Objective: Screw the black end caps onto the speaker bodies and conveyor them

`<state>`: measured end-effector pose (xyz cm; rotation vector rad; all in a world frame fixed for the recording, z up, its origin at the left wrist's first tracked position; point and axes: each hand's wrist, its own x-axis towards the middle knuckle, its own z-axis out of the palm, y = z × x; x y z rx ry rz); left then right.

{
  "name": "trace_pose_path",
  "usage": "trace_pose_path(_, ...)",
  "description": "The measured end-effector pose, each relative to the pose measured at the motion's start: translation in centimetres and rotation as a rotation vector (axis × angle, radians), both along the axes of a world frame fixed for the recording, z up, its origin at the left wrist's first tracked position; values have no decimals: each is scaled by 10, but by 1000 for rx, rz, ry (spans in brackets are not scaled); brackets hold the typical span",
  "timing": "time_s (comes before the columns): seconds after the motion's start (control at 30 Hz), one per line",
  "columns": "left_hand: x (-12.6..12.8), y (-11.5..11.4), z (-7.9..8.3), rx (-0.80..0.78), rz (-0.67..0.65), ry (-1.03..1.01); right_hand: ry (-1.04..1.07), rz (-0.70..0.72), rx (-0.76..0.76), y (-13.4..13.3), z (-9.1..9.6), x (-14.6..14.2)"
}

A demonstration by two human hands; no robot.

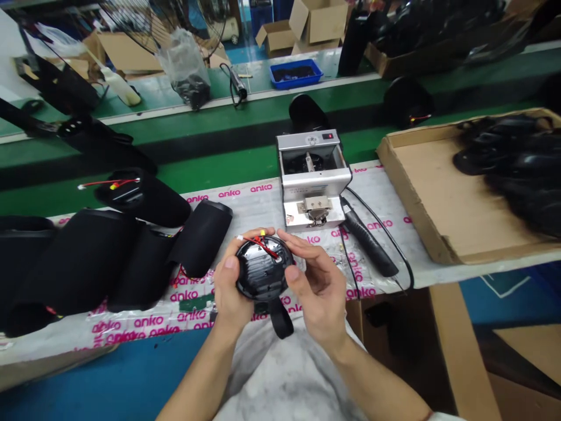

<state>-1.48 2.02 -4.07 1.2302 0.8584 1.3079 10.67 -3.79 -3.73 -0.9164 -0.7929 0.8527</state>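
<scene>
Currently, the left hand and right hand have their fingers closed on one round black disc, held above the table near its front edge. Five black tubes lie left; one silver machine stands ahead; one cardboard tray sits right.

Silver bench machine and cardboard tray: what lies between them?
In the head view, a black-handled tool and its black cord lie between the silver bench machine and the cardboard tray, on the anko-printed sheet.
</scene>
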Motion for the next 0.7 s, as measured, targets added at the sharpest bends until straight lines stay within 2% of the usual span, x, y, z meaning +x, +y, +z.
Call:
trace_pose_path(0.07, -6, 6, 3, -21, -79, 4, -49, 26, -4, 1, -1, 5)
trace_pose_path(0.2, -23, 32, 20, -148, -375, 85, -32, 83, -74, 2, -5, 11)
trace_pose_path(0.37, -20, 71, 41, -44, -662, 271, -8, 27, -96, 2, -11, 5)
trace_pose_path(0.5, -11, 84, 36, -11, -790, 189, 46, 42, -99, 3, -14, 4)
trace_pose_path(0.7, -8, 83, 26, -45, -869, 114, 5, 37, -76, 7, -14, 10)
